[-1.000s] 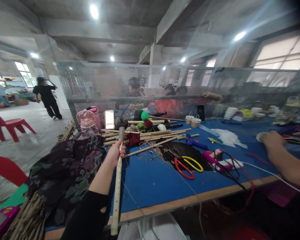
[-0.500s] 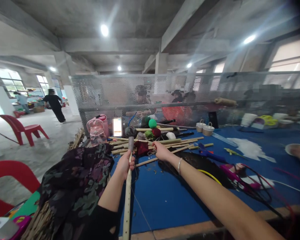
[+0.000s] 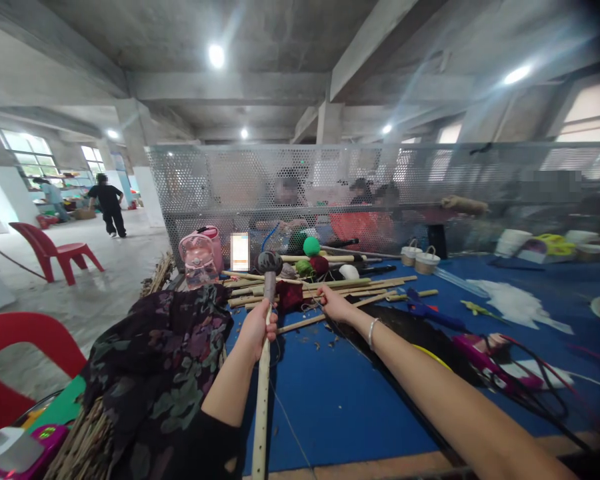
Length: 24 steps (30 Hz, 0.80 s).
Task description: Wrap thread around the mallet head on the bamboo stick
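My left hand (image 3: 258, 328) is closed round a pale wooden stick (image 3: 262, 407) with small dark holes along it. The stick stands tilted over the table, its upper part wrapped in grey (image 3: 269, 285) below a dark patterned ball (image 3: 269, 262). Right of it, my right hand (image 3: 336, 305) pinches a thin cord (image 3: 309, 307) that loops near the fingertips. A fine thread (image 3: 291, 423) hangs below my left hand and runs to the table's front edge. Behind the hands lie several pale sticks (image 3: 370, 288) and a dark red cloth piece (image 3: 290, 295).
Dark flowered cloth (image 3: 150, 353) covers a bundle of twigs at left. A pink bag (image 3: 200, 257), a green ball (image 3: 311, 246) and a perforated metal screen (image 3: 220, 180) stand behind. At right on the blue table (image 3: 330, 427) lie a magenta tool (image 3: 485, 363) with cables and white plastic (image 3: 510, 303).
The view has shifted slightly, so everything sits a little further right. Both hands keep their holds on the stick and cord. A person at far left has walked further off.
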{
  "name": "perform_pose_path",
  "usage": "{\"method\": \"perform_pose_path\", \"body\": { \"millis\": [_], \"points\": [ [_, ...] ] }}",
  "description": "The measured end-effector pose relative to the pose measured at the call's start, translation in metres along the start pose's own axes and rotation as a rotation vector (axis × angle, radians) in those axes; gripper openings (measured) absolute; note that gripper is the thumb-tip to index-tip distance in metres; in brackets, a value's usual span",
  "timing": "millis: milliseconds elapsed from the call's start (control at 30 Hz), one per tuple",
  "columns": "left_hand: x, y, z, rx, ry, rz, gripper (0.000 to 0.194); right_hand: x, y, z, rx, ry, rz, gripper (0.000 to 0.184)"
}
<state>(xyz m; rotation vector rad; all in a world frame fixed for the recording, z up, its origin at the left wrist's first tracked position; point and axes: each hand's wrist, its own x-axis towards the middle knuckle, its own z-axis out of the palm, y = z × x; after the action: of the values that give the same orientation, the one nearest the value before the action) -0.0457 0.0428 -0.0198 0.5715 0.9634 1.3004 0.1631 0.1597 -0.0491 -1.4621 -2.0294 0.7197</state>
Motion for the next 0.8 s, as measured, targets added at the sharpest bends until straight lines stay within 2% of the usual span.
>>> {"method": "perform_pose_path", "body": {
  "millis": [100,167,267,367,533,800],
  "points": [
    [-0.001,0.0,0.0,0.006,0.007,-0.001,0.021,-0.003,-0.008,0.0,0.2,0.034,-0.027,0.033],
    [-0.002,0.001,0.001,0.009,0.014,-0.001,0.02,-0.008,-0.019,-0.004,0.478,0.034,-0.019,0.032],
    [-0.002,0.001,0.002,0.018,0.018,0.003,0.021,-0.022,-0.041,-0.013,0.985,-0.116,-0.082,0.036],
    [-0.002,0.001,0.002,0.022,0.015,-0.004,0.022,-0.043,-0.064,-0.022,1.3,-0.271,-0.188,0.041],
    [0.0,-0.001,0.0,0.017,0.0,-0.02,0.022,-0.076,-0.093,-0.027,1.457,-0.399,-0.28,0.041],
    [0.001,-0.003,0.0,0.008,-0.002,-0.012,0.024,-0.094,-0.107,-0.029,1.457,-0.426,-0.323,0.039]
  ]
}}
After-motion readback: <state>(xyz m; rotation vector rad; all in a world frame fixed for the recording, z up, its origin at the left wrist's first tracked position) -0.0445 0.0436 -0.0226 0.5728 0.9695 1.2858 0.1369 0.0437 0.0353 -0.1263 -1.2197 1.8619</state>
